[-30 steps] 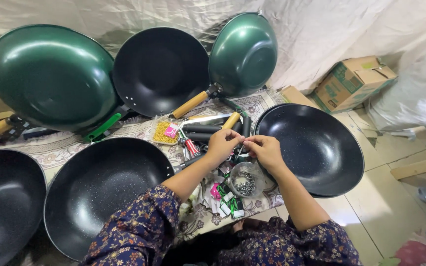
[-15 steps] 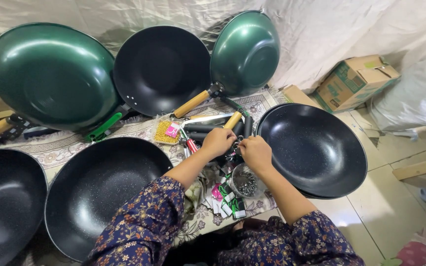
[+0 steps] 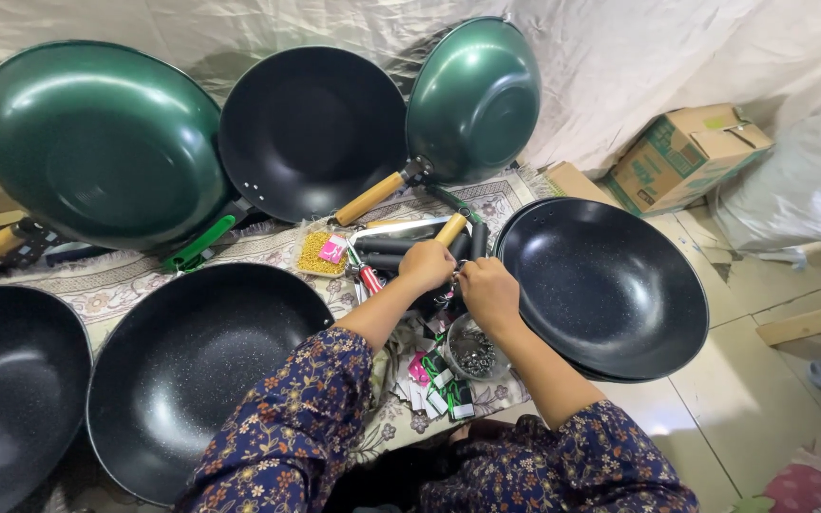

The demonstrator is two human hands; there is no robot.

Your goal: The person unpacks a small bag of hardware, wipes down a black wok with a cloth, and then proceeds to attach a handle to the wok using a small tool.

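Left to right on the patterned floor mat [image 3: 116, 280]: black non-stick wok [image 3: 11, 389] at the mat's left edge, empty. Next to it a second black speckled wok [image 3: 192, 370], empty. Behind them, leaning on the cloth backdrop: large green wok [image 3: 97, 142], black wok with wooden handle [image 3: 311, 133], smaller green wok [image 3: 472, 100].

Mid-mat: small clear packet of yellow bits [image 3: 315, 252] with a pink tag. Left hand [image 3: 427, 266] was curled nearly shut, fingertips pinched on a small metal part [image 3: 454, 276]; right hand [image 3: 488, 293] curled the same way, meeting it at that part. Part too small to identify. Hands sat over loose black handles [image 3: 387, 245].

Just below the hands: small clear round bowl [image 3: 475, 350] holding dark metal screws. Stack of black woks [image 3: 605, 285] at the mat's right edge, top one empty. Cardboard box [image 3: 686, 152] on the floor, flaps shut.
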